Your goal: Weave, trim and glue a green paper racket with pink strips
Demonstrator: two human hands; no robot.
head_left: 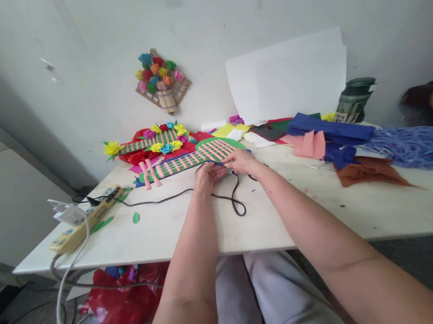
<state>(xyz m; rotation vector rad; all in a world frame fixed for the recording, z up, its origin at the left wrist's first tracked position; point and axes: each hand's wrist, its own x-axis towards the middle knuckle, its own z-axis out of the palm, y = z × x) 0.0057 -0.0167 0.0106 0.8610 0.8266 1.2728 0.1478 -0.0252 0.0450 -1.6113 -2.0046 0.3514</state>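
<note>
Fingers of both hands meet at the near end of a woven paper mat, pink strips through green, lying toward the worktop's far edge. The left hand curls beneath something small and dark blue; the right hand pinches it from above, though the grip is too small to read fully. Judging by this, a strip end is being worked in, calling for a fine tuck. Both forearms stretch forward, elbows off the near edge, over a looping black cable.
</note>
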